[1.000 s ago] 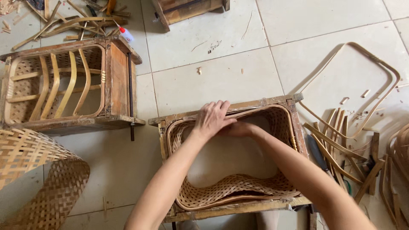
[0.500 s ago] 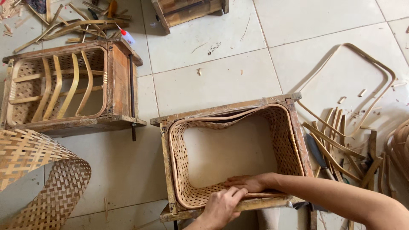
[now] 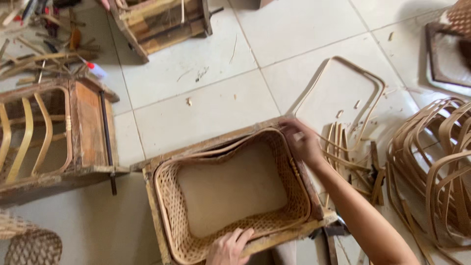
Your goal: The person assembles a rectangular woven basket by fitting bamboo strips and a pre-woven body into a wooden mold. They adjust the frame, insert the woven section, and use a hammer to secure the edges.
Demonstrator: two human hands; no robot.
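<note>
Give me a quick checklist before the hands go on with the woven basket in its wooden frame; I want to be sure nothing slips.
1. Left hand steadies the near rim of the basket: ok, its fingers lie over the rim.
2. Right hand at the far right corner: ok, it rests on the rim there.
3. Basket seated inside the frame: ok, the frame surrounds it on all sides seen.
4. Far rim straight: not ok, it bows inward.
5. Floor beside the right arm free of clutter: not ok, loose strips lie there.
6. Firmness of grip: cannot tell.
</note>
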